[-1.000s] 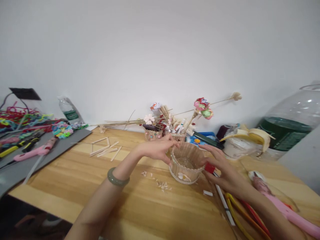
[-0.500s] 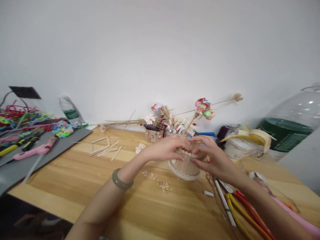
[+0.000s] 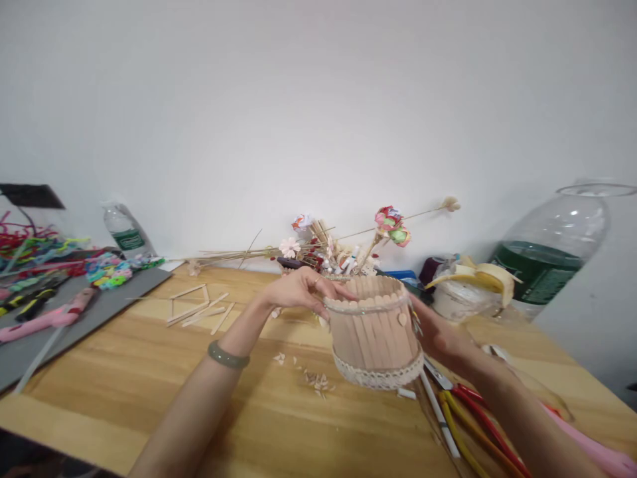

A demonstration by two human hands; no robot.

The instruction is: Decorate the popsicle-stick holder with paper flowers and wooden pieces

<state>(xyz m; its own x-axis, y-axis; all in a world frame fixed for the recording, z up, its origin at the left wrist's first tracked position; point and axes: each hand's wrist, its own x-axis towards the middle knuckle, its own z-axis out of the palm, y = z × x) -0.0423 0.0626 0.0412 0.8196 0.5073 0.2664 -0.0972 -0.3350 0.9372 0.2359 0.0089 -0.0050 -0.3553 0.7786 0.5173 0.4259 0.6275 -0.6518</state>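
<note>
A round craft-stick basket (image 3: 375, 338) is in front of me, with a cord under its scalloped rim and white lace round its base. It looks lifted off the table and tilted slightly, and a small heart-shaped piece sits on its right side. My left hand (image 3: 298, 290) grips its upper left edge, thumb at the outer wall. My right hand (image 3: 435, 332) supports it from the right, its fingertips hidden behind the wall. Below it lie small wood chips (image 3: 318, 383) and a short white stick (image 3: 407, 394).
Thin wooden sticks (image 3: 199, 309) lie to the left, near a grey mat (image 3: 124, 302) with a pink glue gun (image 3: 54, 318). Craft flowers (image 3: 391, 222) stand at the wall. Red-and-yellow-handled tools (image 3: 478, 411), a peeled banana (image 3: 478, 279) and a large bottle (image 3: 547, 252) are on the right.
The basket has come up and nearer to me, showing its side wall. My hands have moved from its top rim to its left and right sides. The view has shifted slightly.
</note>
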